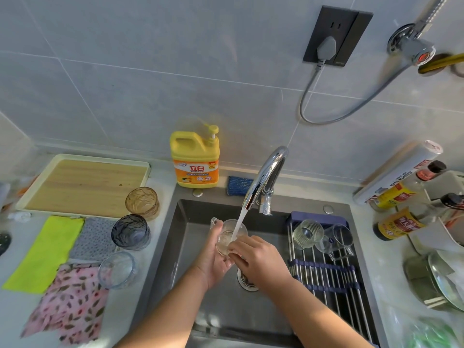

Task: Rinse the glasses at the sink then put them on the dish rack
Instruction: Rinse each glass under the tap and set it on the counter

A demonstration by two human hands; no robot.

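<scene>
The left hand [213, 257] cups the glass [232, 237] from the left and beneath, fingers curled closed around its wall, thumb lying near the rim. The right hand [256, 259] meets it from the right, fingertips [233, 247] closed against the near wall; whether they pinch the rim or only steady it cannot be told. The glass sits over the sink [190, 222], directly under the tap [266, 177], with the stream falling into its mouth.

Orientation: the glass's long axis is tilted — mouth up and away from the person, toward the tap, base down toward the palms.

Risks, as a judgement:
- Slip. Wet glass and wet skin give low friction; a loosened grip would drop the glass into the steel basin.
- Splash. The stream strikes the inner wall at an angle, so water may spray onto the counter.
- Collision at placement. The rack [326, 270] across the sink's right side already holds two glasses [307, 233] — setting this one down too close could knock glass on glass.

Three more glasses [130, 232] wait on the left counter, near the cloths [45, 252].
</scene>
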